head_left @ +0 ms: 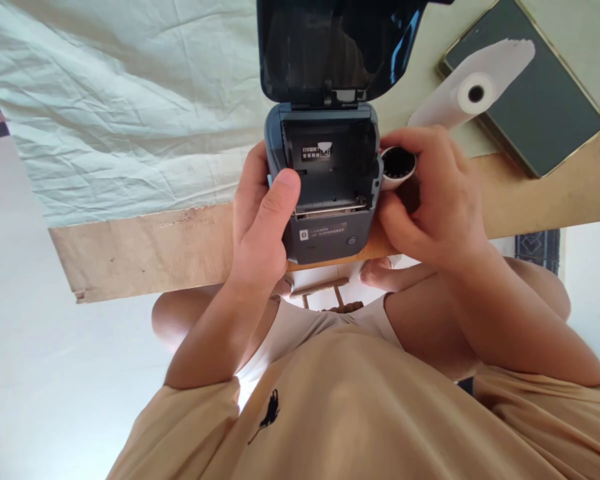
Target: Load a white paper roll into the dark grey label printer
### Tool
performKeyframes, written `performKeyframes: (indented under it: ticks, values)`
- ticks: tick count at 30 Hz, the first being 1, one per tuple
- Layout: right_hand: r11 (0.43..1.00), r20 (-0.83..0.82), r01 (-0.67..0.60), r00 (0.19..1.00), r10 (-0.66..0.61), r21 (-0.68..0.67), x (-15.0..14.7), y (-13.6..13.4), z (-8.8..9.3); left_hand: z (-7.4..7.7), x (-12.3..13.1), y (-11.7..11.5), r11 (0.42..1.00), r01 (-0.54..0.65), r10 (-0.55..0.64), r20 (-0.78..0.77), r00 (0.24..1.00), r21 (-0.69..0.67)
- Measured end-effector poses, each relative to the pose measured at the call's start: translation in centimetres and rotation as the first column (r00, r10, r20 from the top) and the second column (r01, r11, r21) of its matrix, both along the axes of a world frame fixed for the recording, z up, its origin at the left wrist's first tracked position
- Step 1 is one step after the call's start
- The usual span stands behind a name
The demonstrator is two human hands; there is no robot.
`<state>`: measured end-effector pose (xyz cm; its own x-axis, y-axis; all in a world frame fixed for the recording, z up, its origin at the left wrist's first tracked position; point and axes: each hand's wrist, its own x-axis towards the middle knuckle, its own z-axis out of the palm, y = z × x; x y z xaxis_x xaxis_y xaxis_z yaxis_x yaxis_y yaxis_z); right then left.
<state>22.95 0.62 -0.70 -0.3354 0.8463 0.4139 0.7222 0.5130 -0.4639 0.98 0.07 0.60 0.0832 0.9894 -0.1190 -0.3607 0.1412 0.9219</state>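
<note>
A dark blue label printer (325, 193) is tilted up at the table's front edge, its glossy dark lid (330, 53) swung back. Its paper bay shows a small printed sticker and no roll inside. My left hand (265, 213) grips the printer's left side, with the thumb over the rim of the bay. Between the thumb and fingers of my right hand (440, 193) is a small white roll with a dark hollow core (399, 165), held close against the printer's right side. Below the bay, a power button shows on the front panel.
Behind my right hand lies a white paper roll (495, 87) with a loose torn end, partly over a dark phone (545, 100). A wrinkled pale green cloth (130, 100) covers the table, leaving a bare wooden edge (145, 257) along the front.
</note>
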Motion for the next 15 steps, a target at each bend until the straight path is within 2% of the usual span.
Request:
performKeyframes:
  ticks: [6,11,15]
  values:
    - [0.997,-0.014,0.079,0.997,-0.079,0.018,-0.26,0.01,0.12,0.12,-0.05,0.01,1.0,0.008,-0.008,-0.019,1.0,0.003]
    - [1.0,-0.019,0.009,1.0,-0.009,0.004,-0.35,-0.14,0.05,0.15,0.04,0.13,1.0,0.003,-0.003,-0.012,1.0,-0.011]
    - [1.0,-0.035,-0.002,0.999,0.002,-0.001,-0.27,0.3,0.05,0.01,0.08,0.17,1.0,-0.003,0.003,-0.009,1.0,-0.009]
